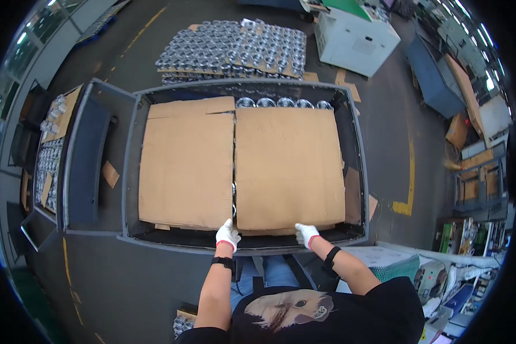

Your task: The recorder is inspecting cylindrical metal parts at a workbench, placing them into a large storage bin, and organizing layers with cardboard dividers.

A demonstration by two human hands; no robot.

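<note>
Two brown cardboard sheets lie side by side in a grey metal bin, a left sheet and a right sheet. White gloves with pink cuffs cover both my hands. My left hand is closed at the near end of the gap between the sheets, by the right sheet's corner. Farther right, my right hand is closed at that sheet's near edge, its fingertips partly hidden. Shiny round metal parts show past the far edge of the right sheet, and a few glint in the gap.
Beyond the bin stand stacked layers of similar metal parts and a white cabinet. To the left is another grey bin beside more parts. A cluttered bench with a green mesh is at lower right.
</note>
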